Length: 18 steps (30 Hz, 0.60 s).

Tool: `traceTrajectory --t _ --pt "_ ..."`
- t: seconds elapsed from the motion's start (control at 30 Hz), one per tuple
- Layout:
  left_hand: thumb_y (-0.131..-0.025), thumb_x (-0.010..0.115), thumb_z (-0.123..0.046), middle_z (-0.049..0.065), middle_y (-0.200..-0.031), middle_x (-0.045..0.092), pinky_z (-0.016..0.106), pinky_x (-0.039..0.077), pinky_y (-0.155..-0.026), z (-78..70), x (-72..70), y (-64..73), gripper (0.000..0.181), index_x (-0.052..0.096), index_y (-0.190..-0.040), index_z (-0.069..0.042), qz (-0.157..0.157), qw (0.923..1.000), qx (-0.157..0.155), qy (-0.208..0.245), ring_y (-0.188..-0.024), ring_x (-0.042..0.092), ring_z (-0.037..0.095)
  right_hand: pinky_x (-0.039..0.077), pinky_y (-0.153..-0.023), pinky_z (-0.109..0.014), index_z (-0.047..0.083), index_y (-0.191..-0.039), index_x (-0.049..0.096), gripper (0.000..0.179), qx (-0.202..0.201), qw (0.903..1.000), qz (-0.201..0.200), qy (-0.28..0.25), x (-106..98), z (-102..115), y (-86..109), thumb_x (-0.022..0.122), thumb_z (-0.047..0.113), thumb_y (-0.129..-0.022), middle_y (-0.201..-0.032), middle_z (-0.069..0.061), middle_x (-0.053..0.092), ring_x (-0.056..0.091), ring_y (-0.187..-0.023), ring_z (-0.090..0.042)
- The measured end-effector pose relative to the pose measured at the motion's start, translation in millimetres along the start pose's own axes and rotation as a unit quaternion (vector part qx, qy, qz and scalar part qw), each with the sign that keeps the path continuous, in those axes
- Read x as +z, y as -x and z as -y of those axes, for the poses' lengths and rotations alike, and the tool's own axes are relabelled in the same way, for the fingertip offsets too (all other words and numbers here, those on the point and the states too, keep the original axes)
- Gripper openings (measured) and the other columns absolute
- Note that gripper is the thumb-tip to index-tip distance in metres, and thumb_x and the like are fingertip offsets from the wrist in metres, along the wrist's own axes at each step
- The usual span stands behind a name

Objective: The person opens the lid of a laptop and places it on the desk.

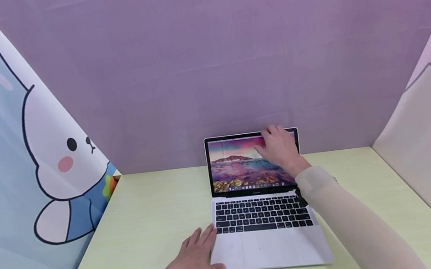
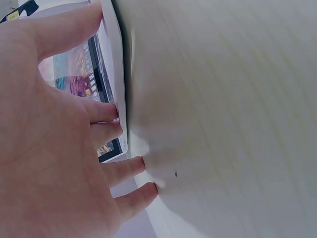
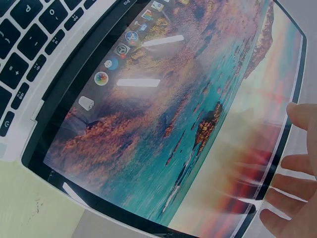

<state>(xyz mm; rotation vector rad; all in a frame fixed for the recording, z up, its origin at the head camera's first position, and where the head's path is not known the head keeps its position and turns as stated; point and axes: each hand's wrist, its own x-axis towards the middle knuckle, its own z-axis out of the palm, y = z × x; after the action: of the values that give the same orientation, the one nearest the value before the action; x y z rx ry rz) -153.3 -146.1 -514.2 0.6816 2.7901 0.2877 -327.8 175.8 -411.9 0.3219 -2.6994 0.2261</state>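
Observation:
An uncovered laptop [image 1: 264,247] stands unfolded on the pale yellow table, its lit screen [image 1: 237,172] showing a colourful seascape. At its front left side, my left hand [image 1: 193,259] lies with fingers spread, the fingertips and thumb touching the laptop's edge. In the left wrist view the fingers are extended beside the white base. My right hand [image 1: 281,148] reaches to the upper right of the screen, its fingers at the top edge and its thumb apart from them. The right wrist view shows those fingertips [image 3: 270,196] by the black bezel, slightly bent, gripping nothing visibly.
The table [image 1: 152,217] extends to both sides of the laptop. A purple cloth wall [image 1: 189,64] rises close behind the screen. Cloth panels with cartoon prints [image 1: 58,161] flank the table left and right. A dark band sits at the right wrist.

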Motion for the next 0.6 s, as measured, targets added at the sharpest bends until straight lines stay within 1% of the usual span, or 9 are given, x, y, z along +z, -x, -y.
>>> traceTrajectory --t 0.2,0.37,0.47,0.6 --pt "-0.088 0.065 -0.061 0.012 -0.166 0.028 0.068 0.027 -0.113 -1.0 -2.1 -1.0 0.096 0.033 -0.158 -0.003 0.0 1.0 0.0 0.003 -0.147 0.026 0.047 0.034 -0.114 -0.055 -0.002 -0.14 0.057 0.064 -0.006 0.9993 0.033 -0.016 -1.2 -5.0 1.0 0.063 0.046 -0.099 -0.139 -0.023 0.055 0.048 -0.133 -0.04" --pt "-0.087 0.067 -0.061 0.015 -0.164 0.03 0.069 0.029 -0.111 -1.8 -0.7 -1.8 0.096 0.035 -0.156 -0.002 -0.006 0.9999 0.009 0.009 -0.146 0.028 0.049 0.031 -0.116 -0.057 -0.001 -0.14 0.057 0.06 -0.017 0.998 0.057 -0.023 -2.4 -10.7 4.7 0.061 0.044 -0.1 -0.145 -0.024 0.051 0.045 -0.137 -0.041" --pt "-0.085 0.069 -0.061 0.015 -0.163 0.032 0.069 0.03 -0.111 -0.7 0.2 -2.1 0.097 0.037 -0.156 -0.002 -0.006 0.9999 0.008 0.014 -0.145 0.029 0.05 0.03 -0.117 -0.058 0.0 -0.142 0.056 0.06 -0.028 0.9971 0.065 -0.028 -4.7 -12.0 7.6 0.059 0.044 -0.101 -0.15 -0.025 0.047 0.042 -0.139 -0.041" --pt "-0.083 0.073 -0.061 0.015 -0.162 0.034 0.068 0.032 -0.11 0.5 -2.4 -2.1 0.097 0.04 -0.154 -0.002 -0.004 0.9999 0.001 0.016 -0.144 0.032 0.049 0.026 -0.118 -0.058 0.001 -0.145 0.053 0.061 -0.025 0.9954 0.069 -0.061 -10.4 -11.8 10.8 0.058 0.044 -0.102 -0.154 -0.024 0.043 0.037 -0.144 -0.041"
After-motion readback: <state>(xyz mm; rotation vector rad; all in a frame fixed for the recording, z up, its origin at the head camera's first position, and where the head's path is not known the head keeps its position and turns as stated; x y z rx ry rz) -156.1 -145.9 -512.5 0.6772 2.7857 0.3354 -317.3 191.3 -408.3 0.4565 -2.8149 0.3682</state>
